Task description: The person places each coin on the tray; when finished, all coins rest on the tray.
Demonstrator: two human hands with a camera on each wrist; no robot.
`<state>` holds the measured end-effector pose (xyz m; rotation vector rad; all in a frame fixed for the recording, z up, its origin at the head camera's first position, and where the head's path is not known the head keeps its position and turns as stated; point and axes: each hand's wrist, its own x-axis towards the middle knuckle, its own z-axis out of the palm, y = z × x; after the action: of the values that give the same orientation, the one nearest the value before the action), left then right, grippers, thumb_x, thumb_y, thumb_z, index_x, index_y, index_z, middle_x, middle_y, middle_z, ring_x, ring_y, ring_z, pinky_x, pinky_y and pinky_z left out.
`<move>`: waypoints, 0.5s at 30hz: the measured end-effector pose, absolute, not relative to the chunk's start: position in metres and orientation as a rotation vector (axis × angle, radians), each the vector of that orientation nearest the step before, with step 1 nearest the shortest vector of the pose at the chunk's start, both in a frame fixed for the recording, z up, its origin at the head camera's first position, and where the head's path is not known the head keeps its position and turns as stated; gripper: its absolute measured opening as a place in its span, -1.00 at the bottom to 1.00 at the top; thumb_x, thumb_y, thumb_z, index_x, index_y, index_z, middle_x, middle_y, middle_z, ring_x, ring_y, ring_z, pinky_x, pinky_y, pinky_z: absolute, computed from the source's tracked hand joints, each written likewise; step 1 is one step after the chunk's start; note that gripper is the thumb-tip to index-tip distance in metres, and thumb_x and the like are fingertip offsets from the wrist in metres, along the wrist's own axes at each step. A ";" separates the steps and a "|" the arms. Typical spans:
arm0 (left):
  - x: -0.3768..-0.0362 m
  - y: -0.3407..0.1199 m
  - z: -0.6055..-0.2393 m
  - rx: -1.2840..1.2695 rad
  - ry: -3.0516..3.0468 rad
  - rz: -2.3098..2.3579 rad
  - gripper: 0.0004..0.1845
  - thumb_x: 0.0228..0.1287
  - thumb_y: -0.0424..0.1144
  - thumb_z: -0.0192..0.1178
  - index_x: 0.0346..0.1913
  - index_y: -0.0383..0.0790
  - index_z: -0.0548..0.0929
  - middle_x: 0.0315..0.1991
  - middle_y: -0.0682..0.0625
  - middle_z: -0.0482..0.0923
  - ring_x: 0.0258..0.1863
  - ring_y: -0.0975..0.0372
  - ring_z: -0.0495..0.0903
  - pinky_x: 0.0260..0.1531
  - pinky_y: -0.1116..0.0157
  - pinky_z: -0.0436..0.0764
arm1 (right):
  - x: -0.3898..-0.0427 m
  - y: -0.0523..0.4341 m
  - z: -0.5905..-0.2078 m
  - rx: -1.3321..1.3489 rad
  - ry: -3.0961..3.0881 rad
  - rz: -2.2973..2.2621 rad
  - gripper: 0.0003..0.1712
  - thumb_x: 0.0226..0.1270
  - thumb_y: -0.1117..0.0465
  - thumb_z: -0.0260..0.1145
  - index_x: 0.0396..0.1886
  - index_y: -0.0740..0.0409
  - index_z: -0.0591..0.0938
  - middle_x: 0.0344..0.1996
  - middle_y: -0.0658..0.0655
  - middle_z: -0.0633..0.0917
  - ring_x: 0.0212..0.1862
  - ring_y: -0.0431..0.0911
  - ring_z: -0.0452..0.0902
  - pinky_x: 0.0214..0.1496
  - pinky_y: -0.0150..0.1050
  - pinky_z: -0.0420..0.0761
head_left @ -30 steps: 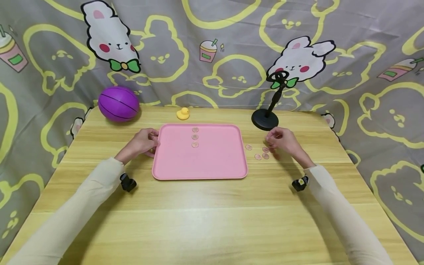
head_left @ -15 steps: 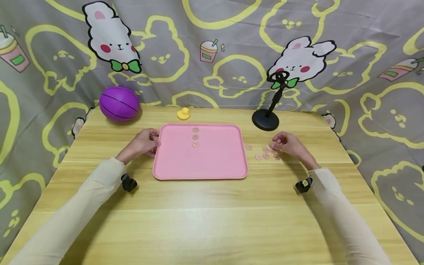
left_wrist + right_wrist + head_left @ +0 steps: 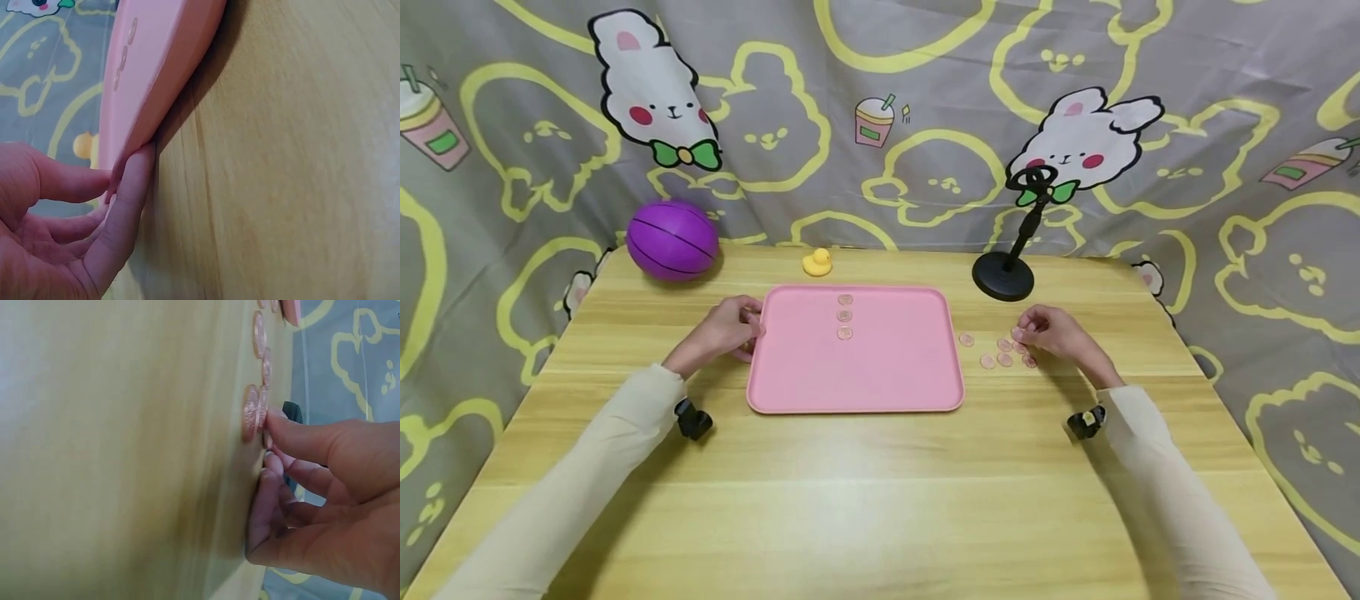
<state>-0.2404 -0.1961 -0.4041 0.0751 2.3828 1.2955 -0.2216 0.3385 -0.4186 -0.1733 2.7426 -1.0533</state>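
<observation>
On the pale wooden table [image 3: 880,492], to the right of the flat pink plastic tray [image 3: 880,375], lies a small cluster of thin pinkish translucent round discs [image 3: 1004,350]; three more of the same discs [image 3: 845,316] sit in a short column near the tray's far edge.

The right hand [image 3: 1060,336] rests at the cluster with fingers curled downward. The right wrist view shows its fingertips [image 3: 275,425] pressing against a disc [image 3: 251,412] that stands partly raised on its edge off the table, with another just beyond it. Whether the disc is pinched or merely tipped cannot be told.

The left hand [image 3: 721,330] takes the tray's left rim; the left wrist view shows thumb and fingers [image 3: 128,200] closed on that edge at the tabletop.

Handling assessment: the discs appear very light, rigid and smooth. Lying flat, they offer almost no purchase from above. The sound approach is judged to be tilting one up by its rim, or sliding it, then pinching across the edge. They would likely slip or scatter if nudged. The tray looks stiff and light; a rim grip suffices.

View comparison: the head view alone gives the layout, including the purple ball [image 3: 673,239], small yellow duck [image 3: 817,262] and black stand [image 3: 1004,275] at the back. Only the right wrist view reveals the raised disc; only the left wrist view confirms finger contact under the rim.
</observation>
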 end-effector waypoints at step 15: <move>-0.241 -0.198 -0.404 0.094 2.405 1.274 -0.45 0.45 -0.49 0.01 0.44 -0.57 0.27 -0.11 -0.30 0.48 -0.35 0.15 0.62 -0.41 0.23 0.87 | -0.223 0.334 -0.409 -0.130 2.703 -0.969 -0.75 0.50 0.29 0.35 -0.12 0.46 0.56 -0.29 0.20 0.60 -0.29 -0.12 0.42 -0.31 -0.44 0.47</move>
<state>-0.2410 -0.1976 -0.4044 0.0945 2.4051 1.2739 -0.2232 0.3340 -0.4095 -0.1300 2.7033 -0.9691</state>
